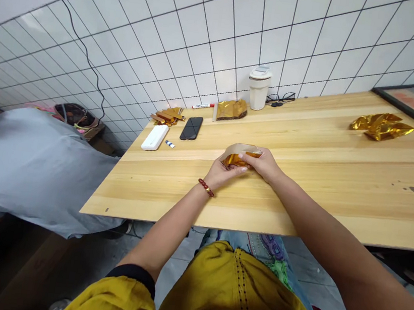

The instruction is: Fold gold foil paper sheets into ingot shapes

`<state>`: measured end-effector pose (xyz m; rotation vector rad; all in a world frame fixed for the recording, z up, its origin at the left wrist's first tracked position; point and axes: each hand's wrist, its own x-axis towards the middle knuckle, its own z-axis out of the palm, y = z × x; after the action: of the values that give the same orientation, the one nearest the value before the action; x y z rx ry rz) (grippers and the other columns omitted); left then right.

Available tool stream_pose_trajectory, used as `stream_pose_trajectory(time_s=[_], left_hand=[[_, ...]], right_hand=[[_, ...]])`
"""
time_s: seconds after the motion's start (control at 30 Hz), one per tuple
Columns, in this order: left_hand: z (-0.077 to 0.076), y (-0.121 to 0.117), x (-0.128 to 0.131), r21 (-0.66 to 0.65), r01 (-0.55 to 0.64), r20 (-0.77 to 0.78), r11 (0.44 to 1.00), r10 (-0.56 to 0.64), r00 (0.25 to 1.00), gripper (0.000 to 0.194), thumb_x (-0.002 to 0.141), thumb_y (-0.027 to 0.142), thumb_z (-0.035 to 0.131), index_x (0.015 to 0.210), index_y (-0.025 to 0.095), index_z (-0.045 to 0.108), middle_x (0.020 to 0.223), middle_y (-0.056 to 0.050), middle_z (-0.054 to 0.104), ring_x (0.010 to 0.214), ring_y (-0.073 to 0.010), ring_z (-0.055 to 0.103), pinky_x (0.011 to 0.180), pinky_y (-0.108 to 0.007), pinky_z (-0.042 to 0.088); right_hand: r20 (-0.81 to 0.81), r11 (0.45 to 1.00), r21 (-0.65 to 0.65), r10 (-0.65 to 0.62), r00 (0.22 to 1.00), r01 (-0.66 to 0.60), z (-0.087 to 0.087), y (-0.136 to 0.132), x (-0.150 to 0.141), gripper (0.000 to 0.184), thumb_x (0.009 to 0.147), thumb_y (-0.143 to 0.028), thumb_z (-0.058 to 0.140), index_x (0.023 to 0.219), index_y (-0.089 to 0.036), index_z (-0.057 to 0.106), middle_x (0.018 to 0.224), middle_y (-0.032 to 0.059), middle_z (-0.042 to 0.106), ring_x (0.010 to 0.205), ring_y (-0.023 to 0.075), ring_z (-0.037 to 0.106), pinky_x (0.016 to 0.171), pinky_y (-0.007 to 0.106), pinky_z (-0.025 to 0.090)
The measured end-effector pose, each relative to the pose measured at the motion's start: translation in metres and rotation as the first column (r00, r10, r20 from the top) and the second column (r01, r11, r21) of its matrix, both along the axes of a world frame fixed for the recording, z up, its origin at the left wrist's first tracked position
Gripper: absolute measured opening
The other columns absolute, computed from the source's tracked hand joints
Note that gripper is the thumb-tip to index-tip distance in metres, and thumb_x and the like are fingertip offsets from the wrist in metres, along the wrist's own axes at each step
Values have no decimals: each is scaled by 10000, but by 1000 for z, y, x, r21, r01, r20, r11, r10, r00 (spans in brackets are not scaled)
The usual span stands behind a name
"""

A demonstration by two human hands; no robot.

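Between my two hands, just above the wooden table (157, 184), is a piece of gold foil paper (234, 159) with a dull tan back that curves over the top. My left hand (223, 172), with a red bead bracelet at the wrist, grips its left end and lower edge. On the right end, my right hand (263, 163) pinches it, thumb lying across the shiny face. Both hands are closed on the same paper. Folded gold foil (380, 126) lies apart at the far right of the table.
Along the back stand a white lidded cup (258, 88), glasses (281, 99), a gold foil stack (231, 110) and a red-capped marker (203, 106). Farther left lie gold strips (168, 116), a black phone (191, 128) and a white power bank (155, 137). A person in grey (38, 163) is at the left.
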<state>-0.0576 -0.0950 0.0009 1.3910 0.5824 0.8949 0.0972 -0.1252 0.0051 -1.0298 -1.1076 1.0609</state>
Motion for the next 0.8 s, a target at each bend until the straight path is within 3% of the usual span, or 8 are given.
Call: stream_pose_trajectory(time_s=[0.2, 0.37, 0.5, 0.67, 0.8], left_hand=[[-5, 3, 0, -8, -51, -54, 999, 50, 997, 622, 516, 320, 926, 1029, 152, 617, 846, -29, 690, 621, -86, 573, 658, -268, 504], [-2, 5, -2, -34, -101, 91, 994, 103, 991, 641, 502, 297, 919, 1033, 191, 576, 947, -29, 687, 742, -117, 629, 719, -266, 516], [1, 6, -3, -67, -105, 167, 992, 115, 979, 561, 603, 393, 860, 1059, 206, 592, 968, -24, 689, 716, -120, 637, 683, -264, 521], [-2, 11, -2, -118, -225, 123, 967, 240, 963, 515, 694, 563, 765, 982, 153, 646, 895, -51, 698, 675, -135, 629, 583, -254, 491], [-1, 11, 0, -139, -308, 87, 941, 322, 943, 487, 656, 537, 800, 895, 136, 660, 826, -37, 687, 665, -133, 617, 582, -257, 494]], right_hand=[[-20, 993, -68, -100, 995, 99, -3, 3, 3, 403, 556, -453, 858, 799, -154, 735, 713, 9, 696, 628, 137, 592, 566, 249, 459], [-36, 986, -89, -143, 989, 139, -2, 4, 3, 437, 485, -452, 884, 757, -153, 718, 669, -1, 659, 582, 117, 535, 510, 235, 424], [-17, 984, -96, -151, 988, 148, -3, 4, 4, 427, 511, -451, 876, 770, -146, 726, 678, 1, 663, 576, 108, 525, 516, 234, 422], [14, 989, -76, -127, 992, 127, -4, 4, 3, 430, 543, -465, 861, 808, -150, 738, 731, 20, 697, 625, 134, 578, 533, 243, 444], [16, 989, -84, -118, 993, 119, -2, 2, 0, 459, 518, -466, 866, 829, -152, 741, 755, 29, 710, 645, 150, 597, 534, 253, 456]])
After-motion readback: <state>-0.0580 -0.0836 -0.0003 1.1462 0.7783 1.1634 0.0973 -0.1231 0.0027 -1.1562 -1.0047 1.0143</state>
